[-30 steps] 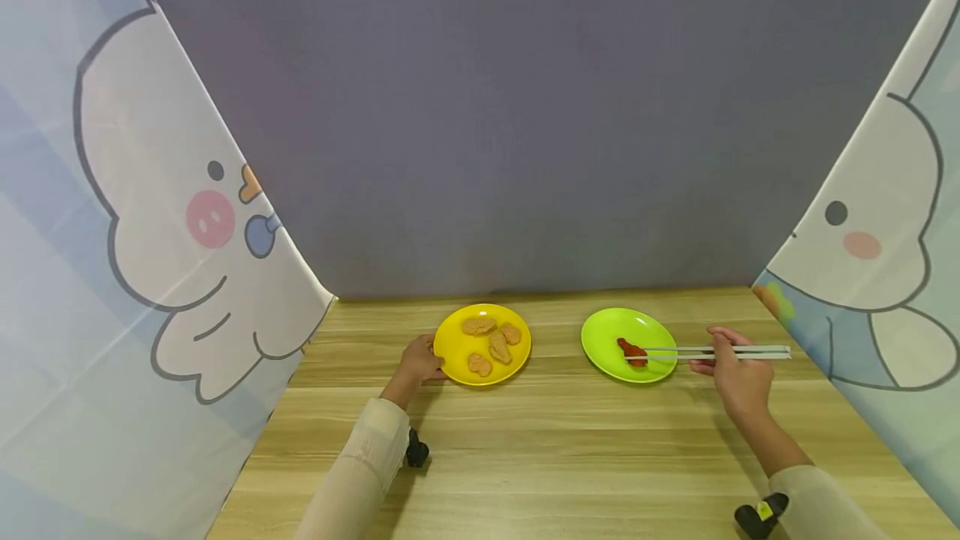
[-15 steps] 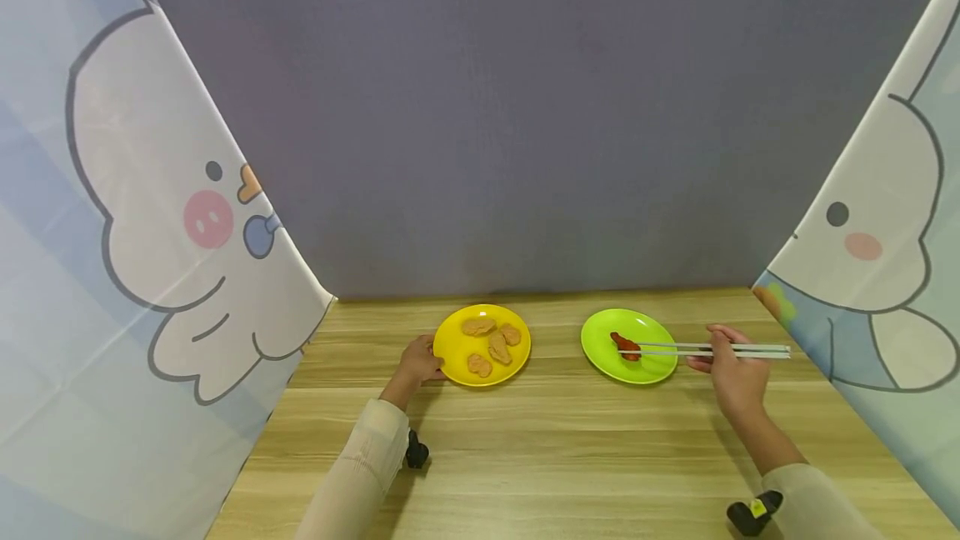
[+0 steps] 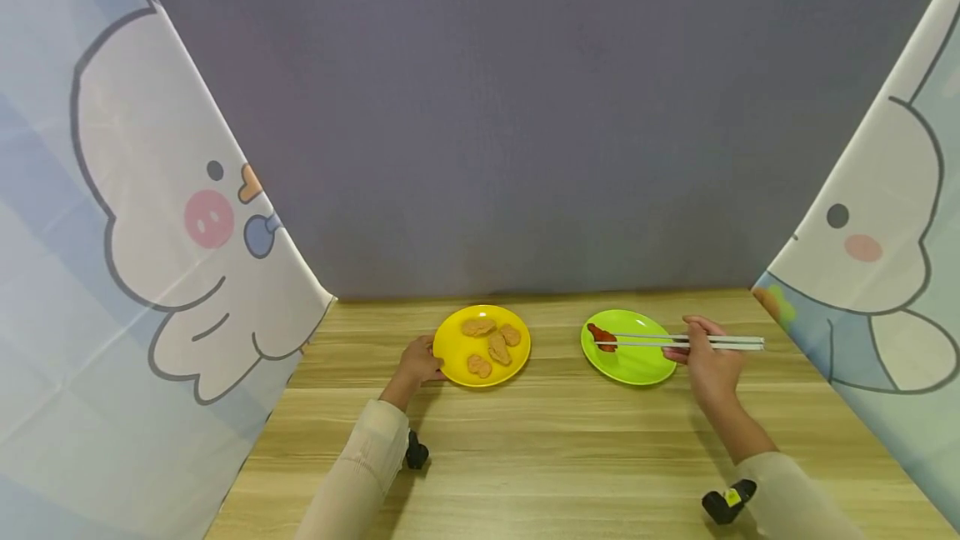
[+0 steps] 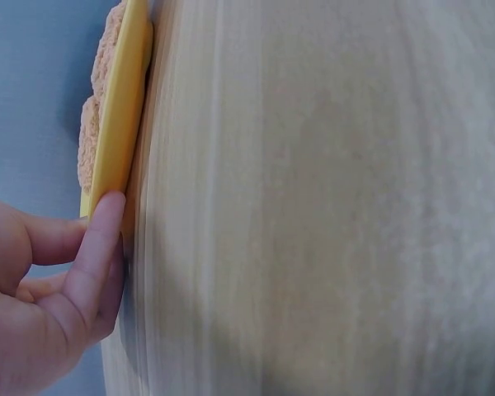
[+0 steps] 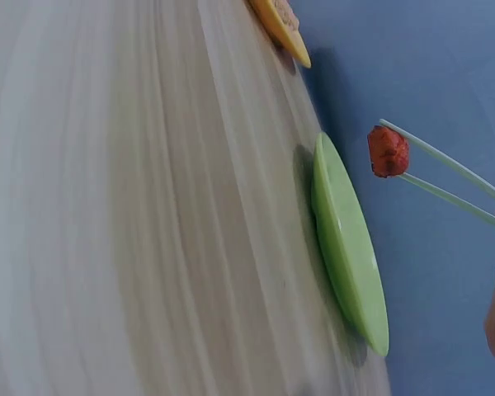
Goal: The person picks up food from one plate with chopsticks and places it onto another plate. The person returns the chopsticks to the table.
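My left hand [image 3: 417,361] pinches the left rim of a yellow plate [image 3: 450,346], thumb above and fingers below, as the left wrist view shows. Several pale brown breaded pieces that look like chicken nuggets [image 3: 498,347] lie on that plate. With my right hand [image 3: 711,361] I hold a pair of light-coloured chopsticks [image 3: 645,341]. Between their tips is a small red-brown piece shaped like a chicken drumstick [image 3: 602,338]. In the right wrist view the red piece [image 5: 388,152] hangs in the air above the green plate [image 5: 351,247].
The green plate [image 3: 630,369] stands to the right of the yellow one on a wood-grain table [image 3: 555,457]. A grey backdrop [image 3: 525,148] rises behind the table, and cartoon-printed cloths flank both sides. Black wrist cameras sit at both sleeves.
My right hand and the chopsticks have moved left, lifting the red piece from the middle of the green plate toward its left edge. The left hand and yellow plate have stayed put.
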Demonstrator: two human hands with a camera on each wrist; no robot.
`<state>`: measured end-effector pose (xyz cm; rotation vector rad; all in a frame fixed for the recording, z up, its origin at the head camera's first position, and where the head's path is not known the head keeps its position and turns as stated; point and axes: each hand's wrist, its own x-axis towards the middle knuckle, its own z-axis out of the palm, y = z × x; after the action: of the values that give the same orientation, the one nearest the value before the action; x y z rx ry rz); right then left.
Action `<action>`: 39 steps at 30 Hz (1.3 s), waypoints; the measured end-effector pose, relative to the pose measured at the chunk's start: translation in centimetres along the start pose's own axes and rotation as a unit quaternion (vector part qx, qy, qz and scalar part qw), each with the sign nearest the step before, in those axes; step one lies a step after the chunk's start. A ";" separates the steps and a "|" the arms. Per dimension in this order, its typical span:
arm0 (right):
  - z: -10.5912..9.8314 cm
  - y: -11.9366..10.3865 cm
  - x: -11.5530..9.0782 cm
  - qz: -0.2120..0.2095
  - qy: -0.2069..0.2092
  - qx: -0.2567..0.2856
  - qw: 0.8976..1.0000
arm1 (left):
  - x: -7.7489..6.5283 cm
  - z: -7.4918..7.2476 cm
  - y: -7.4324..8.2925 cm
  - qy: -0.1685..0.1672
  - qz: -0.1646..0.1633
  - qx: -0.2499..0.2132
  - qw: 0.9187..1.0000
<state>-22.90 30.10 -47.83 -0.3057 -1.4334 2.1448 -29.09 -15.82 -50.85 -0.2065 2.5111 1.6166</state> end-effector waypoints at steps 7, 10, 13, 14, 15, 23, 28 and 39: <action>1.8 0.4 -0.5 0.010 -0.020 -0.008 1.000 | 0.0 0.0 -0.1 -0.001 0.000 0.001 1.000; 2.6 0.7 -0.8 0.011 -0.031 -0.019 0.999 | 0.1 0.1 -0.1 -0.003 -0.002 0.000 1.000; 3.4 1.0 -0.9 0.012 -0.041 -0.017 0.999 | 0.1 0.1 -0.1 -0.003 -0.002 -0.001 1.000; 3.7 1.1 -0.9 0.013 -0.042 -0.014 0.999 | 0.1 0.1 -0.1 -0.003 -0.001 -0.001 1.000; 4.0 1.2 -0.9 0.012 -0.043 -0.013 0.999 | 0.1 0.1 -0.1 -0.003 -0.001 -0.001 1.000; 6.4 1.9 -1.5 0.019 -0.048 0.001 0.999 | 0.0 0.1 0.1 -0.004 0.001 0.000 1.000; 7.7 2.5 -1.9 0.025 -0.053 0.006 0.998 | 0.1 0.1 -0.1 -0.001 0.001 0.005 1.000; 10.1 3.5 -2.6 0.027 -0.066 0.021 0.997 | 0.1 0.2 0.0 0.007 0.002 0.005 1.000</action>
<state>-26.54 19.75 -47.18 -0.1922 -1.4638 2.2722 -29.23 -15.65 -50.93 -0.2116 2.5318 1.6094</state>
